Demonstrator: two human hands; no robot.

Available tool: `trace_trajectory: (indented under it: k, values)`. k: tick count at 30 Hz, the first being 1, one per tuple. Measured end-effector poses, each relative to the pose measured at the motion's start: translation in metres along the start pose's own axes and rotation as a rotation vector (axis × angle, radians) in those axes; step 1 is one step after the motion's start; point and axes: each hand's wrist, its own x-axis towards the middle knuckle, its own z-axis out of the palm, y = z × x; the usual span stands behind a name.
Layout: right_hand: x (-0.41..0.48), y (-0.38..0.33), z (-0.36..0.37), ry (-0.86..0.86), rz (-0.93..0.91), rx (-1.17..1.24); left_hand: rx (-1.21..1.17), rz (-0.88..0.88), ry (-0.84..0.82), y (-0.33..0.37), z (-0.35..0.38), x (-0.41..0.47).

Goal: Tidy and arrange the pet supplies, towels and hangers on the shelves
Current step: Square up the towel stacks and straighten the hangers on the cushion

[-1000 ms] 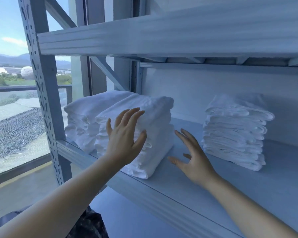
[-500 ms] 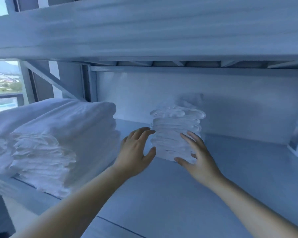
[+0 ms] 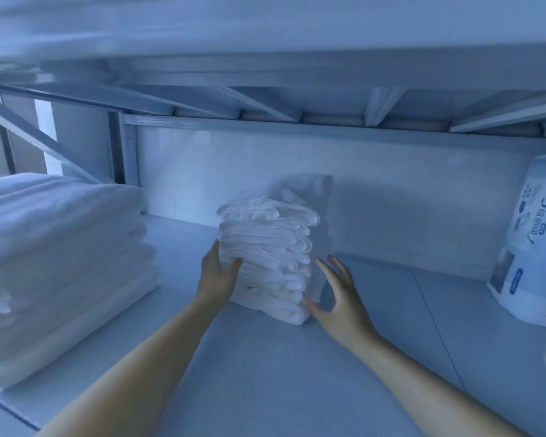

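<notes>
Fingers [image 3: 215, 252] of my left hand [image 3: 218, 277] lie straight, together, against the left side of the small towel stack [image 3: 271, 247], thumb on its front. Fingers [image 3: 341, 271] of my right hand [image 3: 339, 299] are spread apart, thumb touching its near right corner. The stack stands far on the shelf [image 3: 265, 367], between a bigger towel pile [image 3: 60, 263] at left and a white package [image 3: 530, 263] at right.

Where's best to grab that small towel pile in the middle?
Clamp the small towel stack low on its left and right sides, reaching from the front. It is tall, narrow and loosely layered; a top grip would probably shed towels.
</notes>
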Motion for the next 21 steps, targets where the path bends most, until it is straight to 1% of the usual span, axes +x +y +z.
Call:
trace_trajectory:
  k: [3,6,8,10,15,21]
  values:
    - [0.003,0.002,0.005,-0.013,-0.002,0.074,-0.051,-0.024,-0.031,-0.008,0.004,-0.005]
    - [0.001,0.004,0.014,0.003,0.037,0.147,-0.033,-0.016,-0.054,-0.013,0.004,-0.012]
    - [-0.001,0.006,0.019,-0.020,0.045,0.175,-0.034,-0.011,-0.076,-0.013,0.002,-0.015]
    - [-0.002,0.007,0.022,-0.034,0.037,0.177,-0.044,-0.020,-0.073,-0.013,0.001,-0.016]
    - [-0.005,0.009,0.023,-0.036,0.023,0.171,-0.088,-0.060,-0.004,-0.016,-0.004,-0.014]
    - [-0.008,0.008,0.022,0.004,0.006,0.182,-0.065,-0.052,-0.029,-0.020,-0.002,-0.013]
